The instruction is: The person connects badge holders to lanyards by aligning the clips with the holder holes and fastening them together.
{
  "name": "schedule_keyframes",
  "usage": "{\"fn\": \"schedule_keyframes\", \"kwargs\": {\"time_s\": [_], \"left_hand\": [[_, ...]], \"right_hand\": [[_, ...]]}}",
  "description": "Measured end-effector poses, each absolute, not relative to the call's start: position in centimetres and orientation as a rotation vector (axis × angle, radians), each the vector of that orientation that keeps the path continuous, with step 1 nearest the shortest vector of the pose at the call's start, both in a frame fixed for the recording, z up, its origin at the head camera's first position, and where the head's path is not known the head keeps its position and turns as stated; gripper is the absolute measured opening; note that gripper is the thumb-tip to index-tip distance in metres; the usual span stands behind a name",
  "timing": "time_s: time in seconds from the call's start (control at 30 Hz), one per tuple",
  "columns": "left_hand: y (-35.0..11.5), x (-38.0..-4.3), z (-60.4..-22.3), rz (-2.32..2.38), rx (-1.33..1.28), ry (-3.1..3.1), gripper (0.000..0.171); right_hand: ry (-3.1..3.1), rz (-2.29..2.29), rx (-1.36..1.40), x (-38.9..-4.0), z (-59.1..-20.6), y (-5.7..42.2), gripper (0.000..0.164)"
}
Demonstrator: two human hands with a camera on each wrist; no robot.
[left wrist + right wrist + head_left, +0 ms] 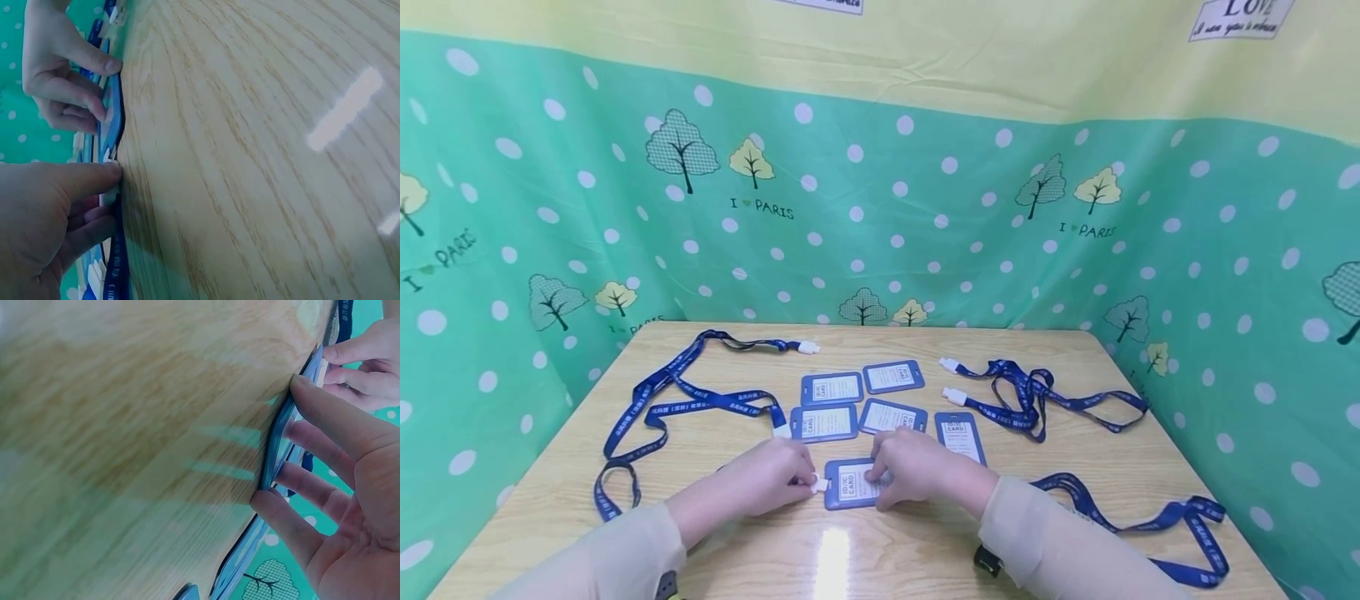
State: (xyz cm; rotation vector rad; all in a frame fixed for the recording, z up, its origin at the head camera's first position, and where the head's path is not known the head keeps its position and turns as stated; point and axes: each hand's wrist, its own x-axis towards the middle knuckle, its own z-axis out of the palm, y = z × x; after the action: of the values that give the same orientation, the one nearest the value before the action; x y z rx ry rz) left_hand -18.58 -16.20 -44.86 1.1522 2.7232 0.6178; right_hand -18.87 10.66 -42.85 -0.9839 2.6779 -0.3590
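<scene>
Looks like the fiddly bit here is getting the white clip [821, 482] and the slotted end of the blue card holder [852, 485] to meet. The holder sits low at the near side of the bench [760, 567], in front of the five other holders [824, 422], with its slotted end facing the left hand [775, 477]. Best bet, imo: keep the holder steady, line the clip up square with the slot, and let the left hand do the small moves. Shoving it at an angle could just make the holder slide or the clip skate off the edge. Can't tell whether it's actually through the slot; fingers hide too much.

As for the grip, the left thumb and fingers are close together, pinching the clip, with a blue strap [117, 256] running from beneath them. The right hand [917, 465] has its fingers bent and spread well apart over the other end, thumb at the near edge and a couple of fingertips [284, 472] on the face. Decent anchor tbh.
</scene>
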Motion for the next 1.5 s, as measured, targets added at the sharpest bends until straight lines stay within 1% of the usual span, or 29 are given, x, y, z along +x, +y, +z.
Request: {"fn": "schedule_keyframes", "kwargs": {"time_s": [0.43,0.7,1.07,1.5], "left_hand": [[-15.88,-18.62,-44.06,0.451,1.248,2.691,0.007],[-15.90,-18.76,-44.07,0.466,1.241,2.664,0.007],[-15.92,-18.99,-44.37,0.546,1.152,2.662,0.009],[-15.69,-19.17,-44.25,0.524,1.141,2.654,0.011]], "right_hand": [[2.675,-0.376,-0.981,-19.06,-43.11,10.88,0.036],[2.674,-0.387,-0.974,-19.11,-43.29,10.85,0.037],[2.686,-0.383,-0.954,-19.15,-43.07,10.31,0.034],[2.697,-0.370,-0.983,-19.01,-42.88,10.27,0.033]]}}
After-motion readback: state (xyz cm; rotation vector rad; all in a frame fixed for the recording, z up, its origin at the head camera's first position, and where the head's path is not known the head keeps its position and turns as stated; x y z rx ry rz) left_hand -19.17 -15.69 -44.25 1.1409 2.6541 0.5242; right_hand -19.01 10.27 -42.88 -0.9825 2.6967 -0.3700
